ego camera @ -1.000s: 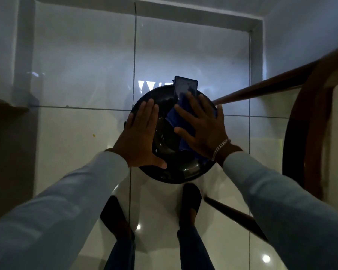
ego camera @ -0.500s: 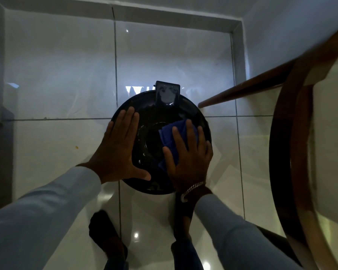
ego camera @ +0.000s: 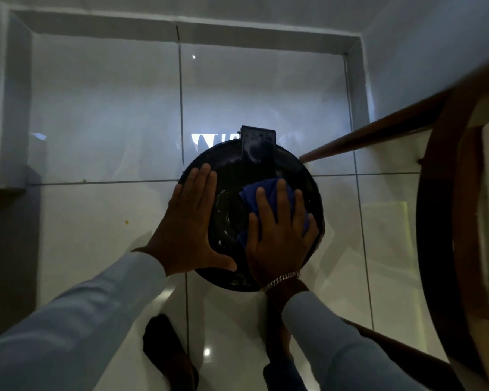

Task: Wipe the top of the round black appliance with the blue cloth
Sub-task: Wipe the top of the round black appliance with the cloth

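The round black appliance (ego camera: 232,179) stands on the white tiled floor in the middle of the head view, glossy on top, with a small rectangular black panel (ego camera: 257,146) at its far rim. My left hand (ego camera: 188,221) lies flat on the lid's left side, fingers together, holding nothing. My right hand (ego camera: 280,235) presses the blue cloth (ego camera: 251,193) flat against the right half of the lid, fingers spread over it. Most of the cloth is hidden under that hand.
A dark wooden chair frame (ego camera: 441,221) curves along the right edge, with a rail (ego camera: 364,136) reaching toward the appliance. My dark shoes (ego camera: 167,356) stand just below the appliance. White walls close the corner behind, and a dark ledge (ego camera: 0,190) sits at left.
My right hand has slid the blue cloth from the lid's far side near the panel toward me and onto the right half. The left hand stays flat on the left side.
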{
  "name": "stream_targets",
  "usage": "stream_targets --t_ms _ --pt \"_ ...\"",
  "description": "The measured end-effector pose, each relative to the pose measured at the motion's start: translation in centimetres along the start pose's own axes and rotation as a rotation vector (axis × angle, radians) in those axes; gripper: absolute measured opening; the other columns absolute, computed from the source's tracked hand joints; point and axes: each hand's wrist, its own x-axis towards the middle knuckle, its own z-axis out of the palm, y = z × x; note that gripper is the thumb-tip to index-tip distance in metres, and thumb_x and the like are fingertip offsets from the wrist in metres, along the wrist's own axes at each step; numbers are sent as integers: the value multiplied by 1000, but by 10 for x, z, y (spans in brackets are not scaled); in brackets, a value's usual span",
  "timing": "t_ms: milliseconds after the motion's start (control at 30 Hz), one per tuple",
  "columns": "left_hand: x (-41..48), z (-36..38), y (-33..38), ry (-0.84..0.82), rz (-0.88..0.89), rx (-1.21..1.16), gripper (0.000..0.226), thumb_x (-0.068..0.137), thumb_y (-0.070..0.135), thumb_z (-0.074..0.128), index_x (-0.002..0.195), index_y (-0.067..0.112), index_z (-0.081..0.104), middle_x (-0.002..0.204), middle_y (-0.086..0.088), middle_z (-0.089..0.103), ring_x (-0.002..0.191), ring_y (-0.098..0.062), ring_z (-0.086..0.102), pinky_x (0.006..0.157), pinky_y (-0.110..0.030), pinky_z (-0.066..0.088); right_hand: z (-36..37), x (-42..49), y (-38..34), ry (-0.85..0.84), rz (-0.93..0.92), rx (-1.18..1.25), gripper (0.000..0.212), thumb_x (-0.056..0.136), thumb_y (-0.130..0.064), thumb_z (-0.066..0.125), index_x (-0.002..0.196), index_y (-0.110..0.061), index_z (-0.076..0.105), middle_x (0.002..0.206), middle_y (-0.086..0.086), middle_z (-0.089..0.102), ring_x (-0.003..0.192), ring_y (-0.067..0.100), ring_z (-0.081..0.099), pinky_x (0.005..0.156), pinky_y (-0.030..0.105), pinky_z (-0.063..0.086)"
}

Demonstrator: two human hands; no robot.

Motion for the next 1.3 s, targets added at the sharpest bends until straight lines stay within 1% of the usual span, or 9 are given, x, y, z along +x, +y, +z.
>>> stream_targets --t_ms 267,467,633,700,833,900,1067,1233,1300 --pt "0 0 -9 18 57 17 146 47 93 51 147 18 -25 156 2 -33 144 -18 -28 118 -43 -7 3 55 -25 -26 -146 44 43 94 -40 40 136 -36 43 157 0 32 146 28 20 112 59 19" --pt "7 -8 -25 -30 153 42 151 43 91 58 149 18 -21 159 3 -27 145 -13 -25 117 -35 -8 1 29 14 -49 -495 -6 40 95 -39 44 133 -32 50 153 0 37 145 28 25 111 57 24" --pt "10 -10 -26 -28 172 12 152 42 90 61 148 19 -22 160 1 -24 145 -11 -25 119 -35 -5 -2 37 -19 -28 -234 81 44 94 -41 37 137 -35 44 154 1 36 144 29 25 110 60 21" --pt "11 -9 -27 -8 169 -39 153 40 88 64 149 20 -19 160 3 -21 146 -11 -22 119 -34 -2 1 35 -27 -27 -212 66 45 93 -43 36 137 -37 42 155 1 35 145 31 24 110 60 19" --pt "9 -4 -32 13 171 -86 151 40 87 64 150 19 -14 160 4 -19 147 -11 -18 119 -32 0 1 23 -2 -82 -561 -9 42 97 -44 33 136 -35 45 154 3 36 144 34 25 110 61 21" --pt "10 -4 -32 9 182 -73 151 41 88 63 150 19 -15 160 4 -20 147 -11 -19 118 -32 -1 -1 21 8 -113 -635 -12 41 97 -44 33 135 -35 47 153 2 35 143 34 26 110 62 21" --pt "11 -2 -36 18 183 -130 149 42 84 68 149 24 -16 158 10 -21 147 -10 -18 117 -29 -3 2 21 -25 -78 -347 37 45 94 -52 34 136 -37 43 156 -1 31 146 28 20 114 59 10" --pt "11 0 -37 57 221 -106 146 45 86 65 151 18 -9 159 6 -17 148 -11 -15 116 -21 -10 -1 12 2 -183 -698 -34 46 95 -57 33 136 -39 44 156 -4 29 146 30 19 115 64 6" --pt "11 -1 -37 48 228 -79 146 46 86 64 151 17 -9 159 4 -17 148 -12 -16 116 -21 -11 -3 10 8 -198 -741 -46 45 95 -56 31 135 -39 44 155 -5 29 146 29 21 115 64 7"
